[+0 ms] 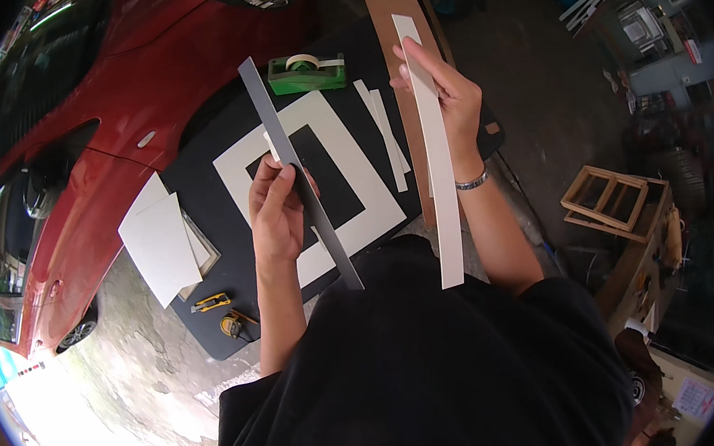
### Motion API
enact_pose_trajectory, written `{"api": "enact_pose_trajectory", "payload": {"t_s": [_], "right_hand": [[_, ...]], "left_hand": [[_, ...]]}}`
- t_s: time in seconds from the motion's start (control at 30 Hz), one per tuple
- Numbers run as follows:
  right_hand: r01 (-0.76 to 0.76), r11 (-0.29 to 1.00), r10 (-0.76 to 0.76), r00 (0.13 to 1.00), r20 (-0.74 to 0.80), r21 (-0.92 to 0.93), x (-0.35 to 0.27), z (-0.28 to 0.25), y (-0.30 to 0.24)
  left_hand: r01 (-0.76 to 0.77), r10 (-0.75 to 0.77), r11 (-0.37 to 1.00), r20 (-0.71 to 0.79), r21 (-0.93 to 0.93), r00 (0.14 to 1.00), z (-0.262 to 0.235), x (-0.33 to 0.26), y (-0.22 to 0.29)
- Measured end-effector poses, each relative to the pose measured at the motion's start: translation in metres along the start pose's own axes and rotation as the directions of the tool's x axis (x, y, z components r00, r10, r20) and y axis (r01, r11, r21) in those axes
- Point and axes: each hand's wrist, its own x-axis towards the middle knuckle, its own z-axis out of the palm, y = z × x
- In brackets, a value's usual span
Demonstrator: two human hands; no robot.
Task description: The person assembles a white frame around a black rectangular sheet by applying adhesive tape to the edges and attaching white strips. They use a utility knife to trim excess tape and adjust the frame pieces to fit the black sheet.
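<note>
My left hand (276, 209) pinches a long dark grey strip (332, 238), held upright and tilted over the table; a bit of white shows behind it near my fingers. In my right hand (454, 100) is a long white strip (444, 190), slightly bowed, with my thumb along its upper part and fingers behind. Beneath the left hand lies a white rectangular frame (355, 168) with a cut-out middle. Between the two hands, loose narrow white strips (380, 127) rest on the black table (203, 160). A green tape dispenser (319, 78) stands beyond the frame.
White sheets (159, 244) are stacked at the table's left, near a yellow utility knife (210, 303) and a tape measure (233, 324). A long brown board (389, 8) runs along the right side. A red car (129, 90) stands close on the left; wooden frames (606, 201) are at right.
</note>
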Motion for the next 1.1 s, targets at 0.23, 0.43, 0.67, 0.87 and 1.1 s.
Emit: {"api": "enact_pose_trajectory", "payload": {"t_s": [0.23, 0.43, 0.67, 0.87, 1.1], "right_hand": [[-0.256, 0.944, 0.204, 0.949, 0.242, 0.210, -0.037, 0.013, -0.022], [-0.242, 0.936, 0.175, 0.950, 0.261, 0.254, -0.051, 0.024, -0.025], [-0.454, 0.890, 0.424, 0.787, 0.447, -0.045, -0.068, 0.006, -0.038], [-0.516, 0.856, 0.386, 0.685, 0.618, 0.038, -0.079, 0.006, -0.047], [-0.664, 0.741, 0.531, 0.484, 0.695, -0.104, -0.083, 0.010, -0.054]], "left_hand": [[0.043, -0.041, 0.990, 0.017, -0.134, 0.999, -0.012, -0.031, 0.018], [0.096, -0.087, 0.974, 0.049, -0.207, 0.995, -0.011, -0.049, 0.021], [-0.046, 0.050, 0.957, -0.007, 0.286, 0.999, 0.004, -0.059, 0.037], [0.001, 0.017, 0.933, -0.046, 0.361, 0.999, 0.005, -0.053, 0.048], [-0.046, 0.064, 0.922, -0.036, 0.383, 0.997, 0.005, -0.036, 0.047]]}}
